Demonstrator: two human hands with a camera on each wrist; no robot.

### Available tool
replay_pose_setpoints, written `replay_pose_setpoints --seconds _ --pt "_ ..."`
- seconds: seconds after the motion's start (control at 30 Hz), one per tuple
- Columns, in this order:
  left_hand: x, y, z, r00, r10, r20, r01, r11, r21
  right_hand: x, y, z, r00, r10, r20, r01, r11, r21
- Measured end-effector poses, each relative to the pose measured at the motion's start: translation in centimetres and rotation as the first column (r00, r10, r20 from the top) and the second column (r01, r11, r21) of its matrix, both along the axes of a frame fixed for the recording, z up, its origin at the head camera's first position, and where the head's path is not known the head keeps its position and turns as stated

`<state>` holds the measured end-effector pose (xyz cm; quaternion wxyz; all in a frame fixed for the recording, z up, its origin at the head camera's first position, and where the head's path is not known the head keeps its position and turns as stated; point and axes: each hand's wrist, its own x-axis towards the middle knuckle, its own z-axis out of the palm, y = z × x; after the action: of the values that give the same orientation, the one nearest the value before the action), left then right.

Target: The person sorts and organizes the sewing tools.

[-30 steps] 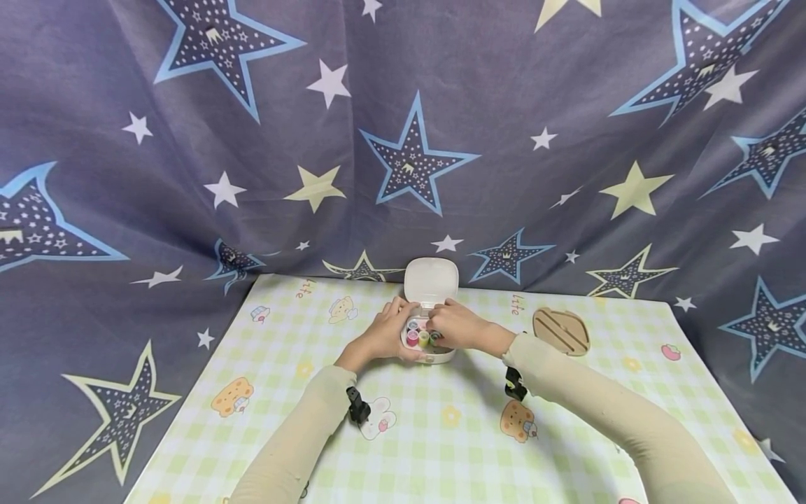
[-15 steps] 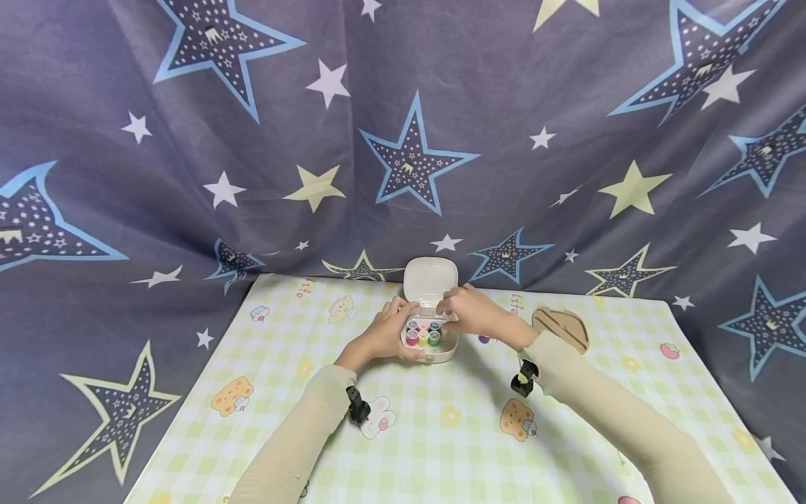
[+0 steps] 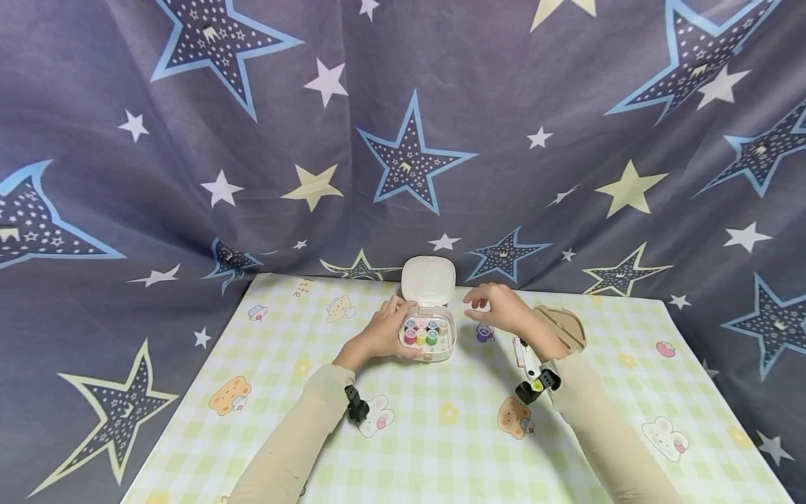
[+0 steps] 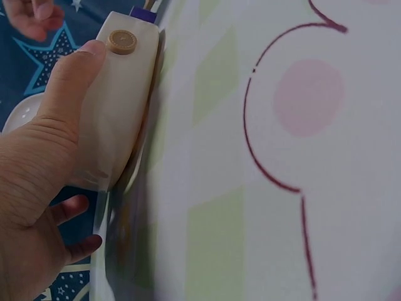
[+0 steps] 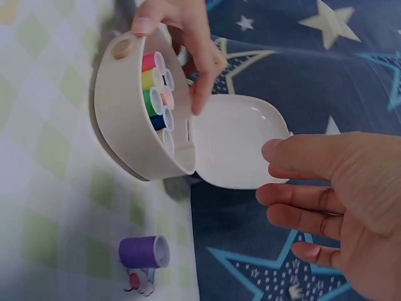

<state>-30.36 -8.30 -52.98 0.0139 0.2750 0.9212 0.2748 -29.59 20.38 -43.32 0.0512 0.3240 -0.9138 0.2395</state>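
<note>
A white lidded box (image 3: 434, 355) stands on the table with its lid (image 3: 428, 281) tipped back. Several thread spools stand inside, among them a pink spool (image 5: 153, 61), a yellow spool (image 5: 151, 78) and a green spool (image 5: 152, 101). My left hand (image 3: 378, 332) grips the box's left side, thumb at the front and fingers toward the back. To the right of the box hovers my right hand (image 3: 504, 308), fingers loosely bent and holding nothing. A purple spool (image 5: 144, 252) sits on the table near that hand, apart from the box.
A brown, wooden-looking piece with slots (image 3: 562, 327) lies right of the box, partly behind my right forearm. A white and pink item (image 3: 527, 358) shows beside that wrist, too small to identify. A star-patterned curtain (image 3: 403, 231) hangs behind the table.
My right hand has drawn out of the box and moved right, away from it. One more pale spool now shows at the box's back right. The left hand has stayed put.
</note>
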Motion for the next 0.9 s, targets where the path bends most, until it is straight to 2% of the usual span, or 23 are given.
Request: replay_pose_setpoints --seconds 0.17,0.53,0.9 --pt "0.1 -0.1 0.0 1.0 0.003 0.005 -0.003 1.0 -0.002 0.6 1.3 -1.1 0.998 -0.053 0.042 0.055 0.997 -0.049" --pt "0.0 0.0 0.1 1.0 -0.01 0.01 0.01 1.0 -0.008 1.5 3.0 -4.5 0.988 -0.137 0.067 0.141 0.988 -0.061" --pt "0.0 0.0 0.1 1.0 -0.007 0.017 0.007 1.0 0.0 1.7 3.1 -6.4 0.974 -0.211 0.086 0.213 0.977 -0.02"
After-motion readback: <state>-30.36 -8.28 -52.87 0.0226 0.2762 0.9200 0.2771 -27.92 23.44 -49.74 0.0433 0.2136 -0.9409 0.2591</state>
